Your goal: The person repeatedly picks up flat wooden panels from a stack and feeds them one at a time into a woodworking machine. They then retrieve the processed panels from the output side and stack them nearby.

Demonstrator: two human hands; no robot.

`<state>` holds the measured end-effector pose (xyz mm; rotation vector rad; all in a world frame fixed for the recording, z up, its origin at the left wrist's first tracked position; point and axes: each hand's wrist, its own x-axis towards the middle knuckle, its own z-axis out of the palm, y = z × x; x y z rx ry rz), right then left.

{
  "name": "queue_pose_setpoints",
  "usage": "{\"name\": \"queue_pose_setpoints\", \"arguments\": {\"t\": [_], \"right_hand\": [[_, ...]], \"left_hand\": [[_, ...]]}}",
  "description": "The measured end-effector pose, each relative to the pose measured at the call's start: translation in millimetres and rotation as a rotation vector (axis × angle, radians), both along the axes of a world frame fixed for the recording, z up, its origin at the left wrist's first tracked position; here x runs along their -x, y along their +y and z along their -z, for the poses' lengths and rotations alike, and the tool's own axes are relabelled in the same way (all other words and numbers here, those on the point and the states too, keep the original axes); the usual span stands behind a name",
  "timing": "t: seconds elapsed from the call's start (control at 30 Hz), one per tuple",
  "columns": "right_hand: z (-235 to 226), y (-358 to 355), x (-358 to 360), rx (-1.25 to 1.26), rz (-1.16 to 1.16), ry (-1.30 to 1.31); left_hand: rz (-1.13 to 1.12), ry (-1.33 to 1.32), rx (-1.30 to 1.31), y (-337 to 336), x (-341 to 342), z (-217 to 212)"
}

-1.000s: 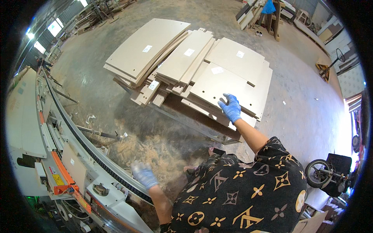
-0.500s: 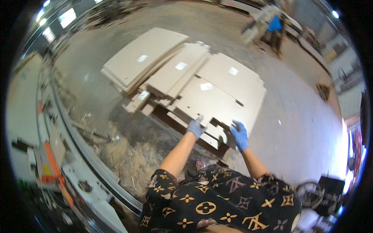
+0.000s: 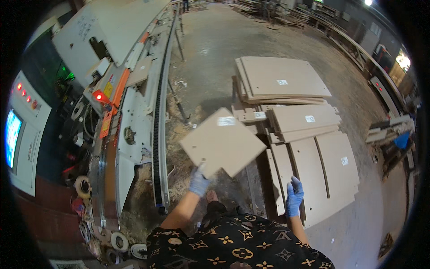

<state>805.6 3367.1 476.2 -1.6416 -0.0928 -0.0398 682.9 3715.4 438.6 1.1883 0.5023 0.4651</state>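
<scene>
My left hand (image 3: 199, 182), in a blue glove, grips the lower edge of a beige wooden panel (image 3: 224, 143). The panel is held up in front of me and tilted, with a notch in its lower edge, small holes and a white label (image 3: 226, 121). My gloved right hand (image 3: 294, 196) holds nothing; its fingers point up, the thumb apart from them. Below that hand lie cut panels (image 3: 333, 179) in a low stack, some with slots and holes.
A long machine with a black cable track (image 3: 162, 112) and orange guards (image 3: 117, 96) runs along the left. Beside it stands a control cabinet with a lit screen (image 3: 13, 134). More stacked panels (image 3: 282, 78) lie farther off. Tape rolls (image 3: 118, 242) sit at lower left.
My left hand has taken hold of a notched panel and raised it off the stack. My view has turned left toward the machine. My right hand has stayed near the stack.
</scene>
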Motion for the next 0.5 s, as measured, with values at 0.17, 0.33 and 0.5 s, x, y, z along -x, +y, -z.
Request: {"name": "queue_pose_setpoints", "arguments": {"t": [0.17,0.33,0.5], "right_hand": [[2.4,91.8,-15.6,0.050,-0.312,0.052],[16.2,173.2,-25.3,0.015,-0.505,0.123],[27.9,244.4,-37.0,0.019,-0.577,0.209]], "left_hand": [[-0.523,-0.012,0.382,118.9,72.1,-5.4],[-0.792,-0.181,0.364,220.2,121.5,24.6],[-0.929,-0.232,0.427,333.6,153.3,67.8]]}}
